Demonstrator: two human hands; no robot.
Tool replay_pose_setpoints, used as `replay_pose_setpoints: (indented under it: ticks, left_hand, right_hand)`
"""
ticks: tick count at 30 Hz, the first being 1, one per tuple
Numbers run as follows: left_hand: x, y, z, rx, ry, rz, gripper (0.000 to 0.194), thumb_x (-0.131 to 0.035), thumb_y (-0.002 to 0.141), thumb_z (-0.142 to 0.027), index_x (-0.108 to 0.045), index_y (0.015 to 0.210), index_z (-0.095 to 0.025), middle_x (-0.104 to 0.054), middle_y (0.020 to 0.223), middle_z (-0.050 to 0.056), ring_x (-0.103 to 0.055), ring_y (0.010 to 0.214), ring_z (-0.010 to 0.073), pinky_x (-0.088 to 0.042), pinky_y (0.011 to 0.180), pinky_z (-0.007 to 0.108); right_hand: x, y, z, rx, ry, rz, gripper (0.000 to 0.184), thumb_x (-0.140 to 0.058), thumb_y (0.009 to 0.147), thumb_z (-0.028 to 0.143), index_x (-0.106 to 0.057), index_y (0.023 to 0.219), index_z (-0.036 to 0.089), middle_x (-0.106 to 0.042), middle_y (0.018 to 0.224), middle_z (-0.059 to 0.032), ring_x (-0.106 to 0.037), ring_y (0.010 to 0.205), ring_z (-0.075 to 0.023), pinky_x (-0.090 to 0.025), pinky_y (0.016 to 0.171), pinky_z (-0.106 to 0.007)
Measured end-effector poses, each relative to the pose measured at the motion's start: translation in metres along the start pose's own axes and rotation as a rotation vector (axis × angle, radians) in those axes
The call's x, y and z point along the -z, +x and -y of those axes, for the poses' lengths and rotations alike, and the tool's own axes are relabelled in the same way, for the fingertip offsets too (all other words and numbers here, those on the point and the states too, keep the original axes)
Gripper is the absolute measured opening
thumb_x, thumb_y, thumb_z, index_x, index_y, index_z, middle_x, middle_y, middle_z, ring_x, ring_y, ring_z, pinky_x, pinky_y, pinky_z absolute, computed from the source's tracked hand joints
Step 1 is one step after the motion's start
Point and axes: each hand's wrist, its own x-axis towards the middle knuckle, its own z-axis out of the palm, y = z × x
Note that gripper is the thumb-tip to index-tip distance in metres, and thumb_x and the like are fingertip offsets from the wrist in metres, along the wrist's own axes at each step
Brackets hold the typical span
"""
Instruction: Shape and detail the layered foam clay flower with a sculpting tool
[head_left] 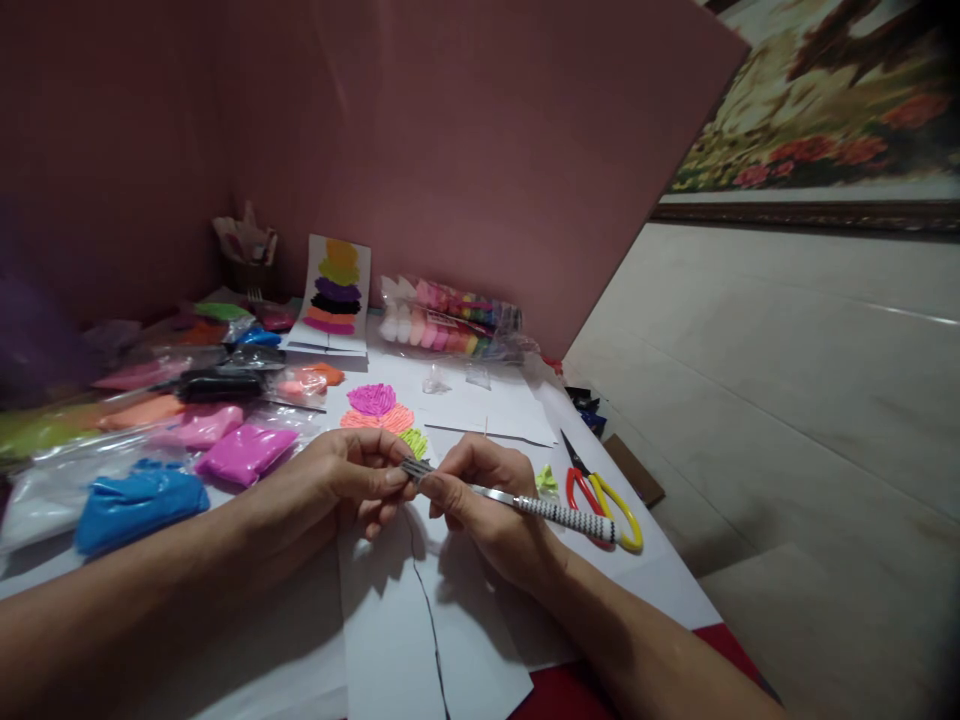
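My right hand (486, 500) is closed around a thin metal tool with a black-and-white patterned handle (559, 514), held like a pen. My left hand (352, 480) pinches the tool's tip (415, 467) between thumb and fingers. Both hands hover over white paper sheets (420, 620) on the table. Just beyond the hands lies a paper with clay shapes in magenta (371, 399), orange (375, 420) and lime green (415, 441).
Bags of coloured clay lie at the left, among them blue (135, 500), magenta (244, 452) and black (221, 384). Red-and-yellow scissors (600, 495) rest to the right. A card with stacked clay colours (335, 290) and a clay pack (442, 318) stand against the pink backboard. Floor tiles lie beyond the table's right edge.
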Motion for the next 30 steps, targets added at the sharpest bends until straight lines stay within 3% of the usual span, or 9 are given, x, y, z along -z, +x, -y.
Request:
replay_pose_setpoints:
  ticks: [17,23,30]
  left_hand:
    - [0.001,0.001,0.002,-0.027,-0.014,0.014,0.007,-0.07,0.07,-0.008,-0.065,0.073,-0.012,-0.066,0.063,0.003,-0.056,0.049,0.0085,-0.046,0.045,0.016]
    - [0.001,0.0,0.001,-0.042,0.01,0.027,0.01,-0.073,0.068,-0.01,-0.064,0.071,-0.013,-0.065,0.064,0.001,-0.055,0.05,0.0081,-0.045,0.045,0.017]
    - [0.0,0.001,0.0,-0.056,0.085,0.003,0.02,-0.078,0.065,-0.017,-0.063,0.078,-0.015,-0.066,0.065,0.001,-0.053,0.05,0.0082,-0.045,0.047,0.019]
  right_hand:
    - [0.002,0.003,-0.001,-0.091,0.087,0.014,0.026,-0.073,0.073,0.033,-0.059,0.06,0.016,-0.06,0.051,0.0016,-0.046,0.042,-0.0069,-0.035,0.042,-0.02]
    - [0.004,0.009,-0.007,-0.14,0.218,-0.026,0.026,-0.076,0.07,0.037,-0.062,0.078,0.016,-0.063,0.055,0.0022,-0.049,0.039,-0.0067,-0.037,0.036,-0.017]
    - [0.005,0.014,-0.013,-0.128,0.277,-0.038,0.028,-0.076,0.07,0.035,-0.056,0.064,0.017,-0.063,0.053,0.0021,-0.048,0.037,-0.0069,-0.037,0.031,-0.016]
